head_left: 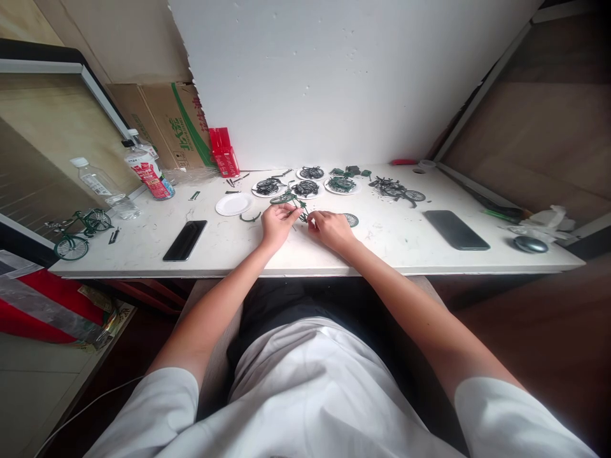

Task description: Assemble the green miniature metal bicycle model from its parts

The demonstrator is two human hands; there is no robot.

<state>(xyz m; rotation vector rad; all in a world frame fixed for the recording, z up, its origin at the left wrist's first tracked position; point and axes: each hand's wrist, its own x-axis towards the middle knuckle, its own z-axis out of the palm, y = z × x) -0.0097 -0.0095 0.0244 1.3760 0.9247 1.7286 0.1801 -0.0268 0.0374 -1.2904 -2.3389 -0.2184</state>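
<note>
A small green model bicycle [296,202] is held over the front middle of the white table, one wheel [282,198] pointing away from me. My left hand [278,224] pinches its frame between thumb and fingertips. From the other side, my right hand [333,229] has its fingers closed at the near end of the same bicycle; the fingertips hide what exactly they grip. Just beyond the right knuckles a loose-looking spoked wheel [352,220] shows, partly covered by the hand. A dark curved part [250,217] lies left of my left hand.
Paper plates of bicycle parts [341,185] stand behind my hands, near a bare plate [233,204]. A pile of black parts [397,190] lies right. A finished-looking green bicycle [81,230], bottles [149,173] and a phone [185,240] are left; a grey slab [456,230] and mouse [530,244] right.
</note>
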